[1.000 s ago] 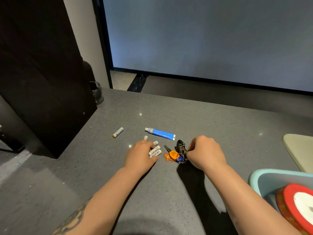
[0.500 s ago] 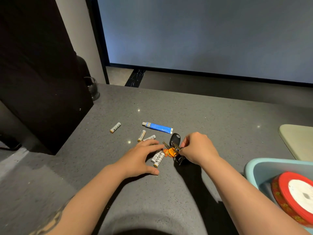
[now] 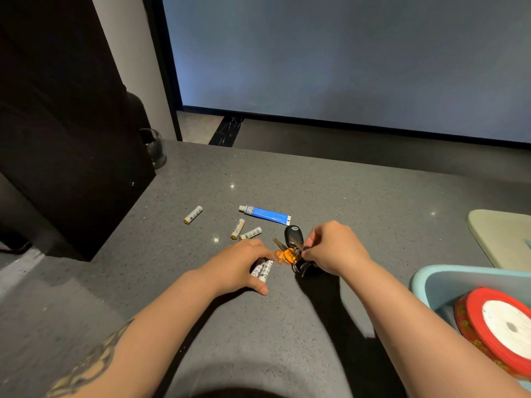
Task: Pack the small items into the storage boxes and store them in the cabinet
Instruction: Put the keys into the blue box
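On the grey counter (image 3: 287, 326) my left hand (image 3: 238, 268) curls over two white batteries (image 3: 263, 270), fingers and thumb closing around them. My right hand (image 3: 333, 248) pinches a key bunch (image 3: 293, 249) with a black fob and an orange tag. Two more batteries (image 3: 244, 230) lie just beyond my left hand, and a single battery (image 3: 193, 214) lies further left. A blue tube (image 3: 265, 214) rests behind the keys.
A light blue storage box (image 3: 431, 280) at the right edge holds a red ribbon roll (image 3: 497, 323). A pale green lid or board (image 3: 500, 237) lies beyond it. A dark cabinet panel (image 3: 63, 124) stands at left, with a glass jar (image 3: 155, 147) behind it.
My left hand has drawn back toward me with two batteries, uncovering two others. My right hand has tightened on the key bunch and tipped the fob up.
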Available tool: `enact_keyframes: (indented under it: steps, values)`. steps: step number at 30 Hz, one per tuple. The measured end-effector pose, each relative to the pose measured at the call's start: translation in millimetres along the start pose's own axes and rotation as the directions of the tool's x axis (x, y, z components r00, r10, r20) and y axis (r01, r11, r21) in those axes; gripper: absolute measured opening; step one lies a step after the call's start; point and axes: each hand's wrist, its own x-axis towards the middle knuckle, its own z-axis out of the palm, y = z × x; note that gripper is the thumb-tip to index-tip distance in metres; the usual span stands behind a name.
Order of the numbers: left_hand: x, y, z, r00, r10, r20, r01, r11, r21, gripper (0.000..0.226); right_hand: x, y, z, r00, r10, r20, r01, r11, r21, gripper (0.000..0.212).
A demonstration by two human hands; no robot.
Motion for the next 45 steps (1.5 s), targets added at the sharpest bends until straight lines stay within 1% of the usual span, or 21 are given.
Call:
enact_keyframes:
  steps: [3,6,12,17,21,24,27,30,34,36,38,40,42,45]
  values:
    - [-6.4,0.3,-4.1,0.997,-0.001,0.076,-0.001,1.000,0.022,0.079,-1.0,0.0,-4.9,1.000,-0.016,-0.009,0.016,1.000,-0.003,0.004]
    - [-8.8,2.6,-7.5,0.993,-0.011,0.116,0.003,0.998,0.068,0.082,-4.9,1.4,-1.5,1.000,-0.015,-0.001,0.015,1.000,-0.014,0.008]
    - [-13.0,7.7,-3.0,0.997,-0.034,0.063,0.031,0.998,0.056,0.075,-10.1,3.6,5.8,1.000,-0.015,0.006,0.015,1.000,-0.008,0.008]
    - [-21.8,8.4,0.4,0.998,-0.065,0.004,0.065,0.997,0.052,0.068,-14.2,2.5,0.5,0.999,-0.046,-0.005,0.046,0.999,0.011,0.005]
    - [-34.1,23.5,-11.1,0.989,-0.103,-0.103,0.103,0.995,-0.006,0.065,-26.3,3.5,-22.9,0.994,-0.094,-0.047,0.098,0.990,0.097,0.006]
    - [-42.8,51.7,-33.7,0.964,-0.106,-0.242,0.100,0.994,-0.038,0.062,-45.7,10.7,-53.1,0.979,-0.136,-0.150,0.165,0.965,0.203,0.010]
    - [-49.4,95.8,-54.4,0.918,-0.050,-0.394,0.026,0.997,-0.067,0.058,-75.5,20.7,-90.5,0.941,-0.171,-0.293,0.264,0.912,0.315,0.011]
    - [-54.5,148.7,-64.9,0.897,-0.010,-0.441,-0.036,0.995,-0.096,0.056,-110.6,33.7,-129.9,0.887,-0.182,-0.424,0.361,0.845,0.394,0.010]
    - [-53.1,221.3,-56.3,0.874,-0.001,-0.486,-0.100,0.978,-0.183,0.054,-160.9,65.8,-180.9,0.813,-0.199,-0.547,0.471,0.778,0.416,0.011]
    - [-48.0,251.7,-44.5,0.870,-0.027,-0.493,-0.110,0.963,-0.247,0.052,-184.5,86.0,-202.2,0.793,-0.210,-0.572,0.507,0.749,0.427,0.011]
    - [-39.2,276.1,-30.5,0.882,-0.029,-0.470,-0.105,0.961,-0.256,0.054,-203.1,106.6,-217.6,0.787,-0.225,-0.574,0.521,0.741,0.423,0.010]
    - [-28.1,291.6,-14.3,0.897,-0.043,-0.441,-0.076,0.965,-0.250,0.056,-213.1,125.5,-224.5,0.797,-0.235,-0.556,0.515,0.745,0.424,0.011]
    - [-18.8,300.7,2.3,0.906,-0.058,-0.419,-0.045,0.972,-0.232,0.057,-215.6,142.6,-220.8,0.814,-0.214,-0.539,0.487,0.757,0.435,0.013]
    - [-12.2,309.4,24.3,0.914,-0.065,-0.400,-0.015,0.981,-0.194,0.062,-212.6,166.7,-199.3,0.869,-0.163,-0.468,0.372,0.839,0.397,0.013]
